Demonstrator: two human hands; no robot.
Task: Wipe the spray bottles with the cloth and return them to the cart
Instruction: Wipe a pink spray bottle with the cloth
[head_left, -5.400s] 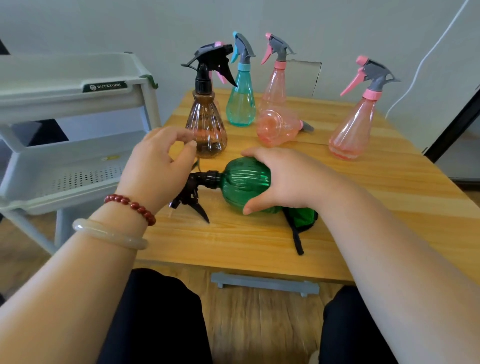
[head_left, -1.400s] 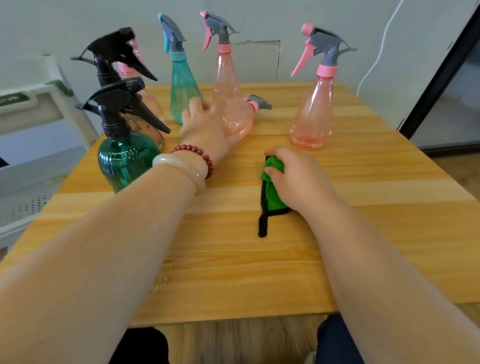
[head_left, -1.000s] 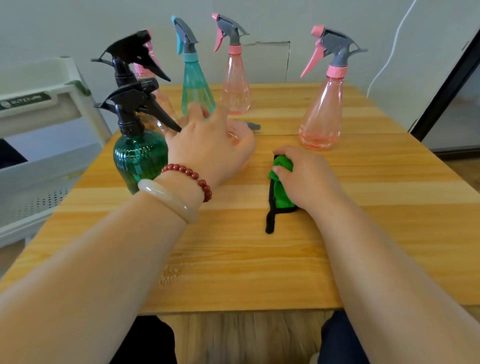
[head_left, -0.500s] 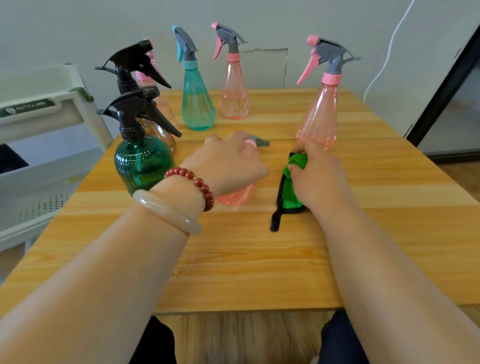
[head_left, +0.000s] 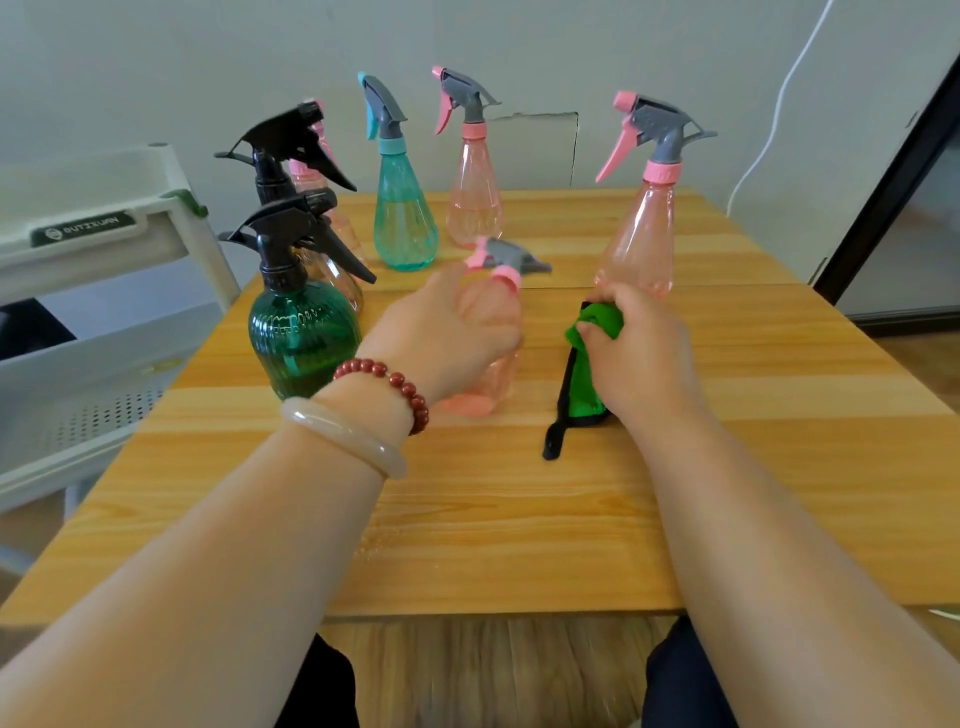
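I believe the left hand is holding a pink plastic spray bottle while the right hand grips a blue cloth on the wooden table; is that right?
Not quite: the cloth is green with black trim, not blue. In the head view the right hand grips it on the wooden table; the left hand holds the pink translucent plastic spray bottle.

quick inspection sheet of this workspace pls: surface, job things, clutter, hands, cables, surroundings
surface: wooden table, plank grain
job's things: held pink bottle; green cloth; dark green bottle, teal bottle, back pink bottle, right pink bottle upright; two more partly hidden behind; cart left of table
clutter: nothing seen
grippers: left hand fingers curl round the held pink bottle; right hand grips the green cloth
cables: white cable on the wall, upper right
surroundings: pale wall, dark door frame right
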